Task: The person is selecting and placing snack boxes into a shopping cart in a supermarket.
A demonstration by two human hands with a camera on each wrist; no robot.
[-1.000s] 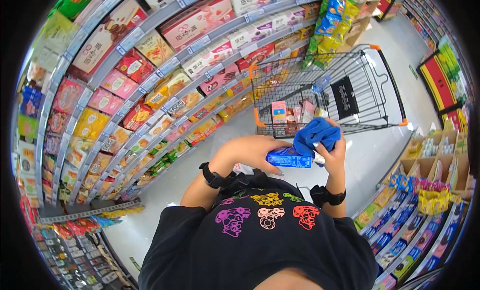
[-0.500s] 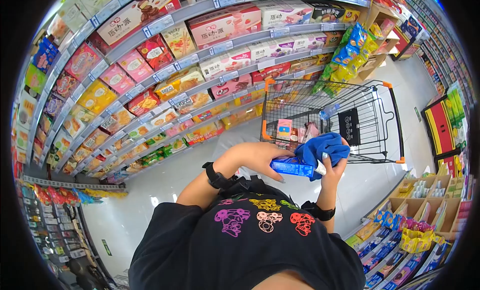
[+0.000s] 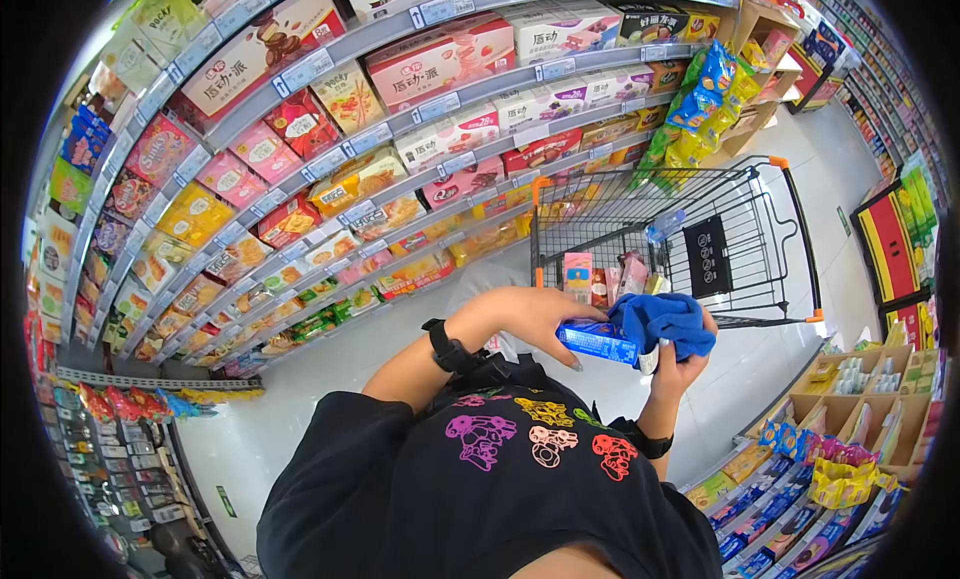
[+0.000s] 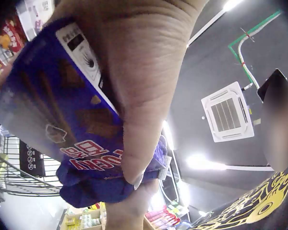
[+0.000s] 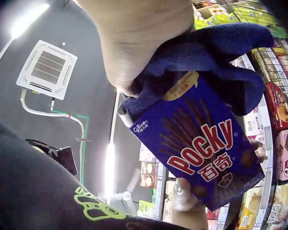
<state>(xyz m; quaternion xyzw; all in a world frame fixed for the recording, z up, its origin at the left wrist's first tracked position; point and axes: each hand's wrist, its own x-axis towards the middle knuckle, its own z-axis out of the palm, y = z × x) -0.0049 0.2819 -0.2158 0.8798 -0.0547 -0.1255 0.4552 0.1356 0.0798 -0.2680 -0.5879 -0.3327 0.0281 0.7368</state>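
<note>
Snack box (image 3: 598,342) is gripped by the left hand (image 3: 530,314) so the blue cloth (image 3: 665,319), bunched in the right hand (image 3: 680,354), can rub it.

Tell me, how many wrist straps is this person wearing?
2. One black wrist strap sits on the left arm, the other on the right arm, below the hand gripping the blue cloth.

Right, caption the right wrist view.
Both hands hold a blue Pocky box, a blue cloth bunched over its top.

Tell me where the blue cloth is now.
In the head view, the blue cloth is in the right hand, against the blue Pocky box, before the cart.
</note>
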